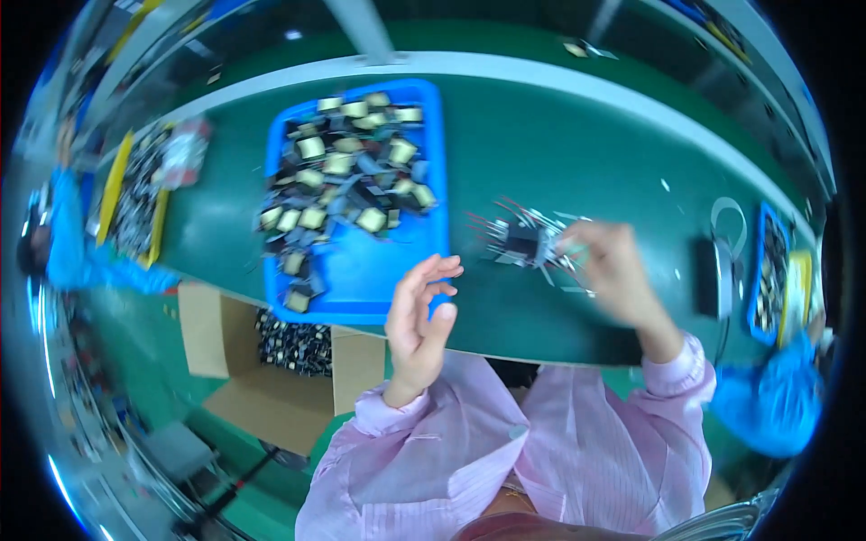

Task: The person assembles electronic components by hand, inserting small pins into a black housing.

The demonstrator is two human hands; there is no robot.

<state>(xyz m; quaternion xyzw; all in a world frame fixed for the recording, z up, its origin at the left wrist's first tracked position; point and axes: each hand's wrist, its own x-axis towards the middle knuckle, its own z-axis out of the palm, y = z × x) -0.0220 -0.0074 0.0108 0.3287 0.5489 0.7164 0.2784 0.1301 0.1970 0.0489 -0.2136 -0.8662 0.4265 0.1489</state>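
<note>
My left hand (419, 323) is raised just off the right edge of the blue tray (347, 275), its fingers loosely bent and apart, with nothing in it. To the right, my right hand (613, 270) is bent over a small pile of dark parts with thin leads (528, 242) on the green table. Motion smears its fingers, and I cannot tell whether they hold a part. Inside the blue tray lie many small dark parts with pale yellow blocks (338, 162), heaped mostly at its far and left sides.
Below the table's left edge, an open cardboard box (271, 406) holds many small dark parts. A yellow bin (115, 185) sits at the far left beside a person in a blue sleeve (77, 234). A grey device (717, 275) and another blue tray (758, 325) stand at the right.
</note>
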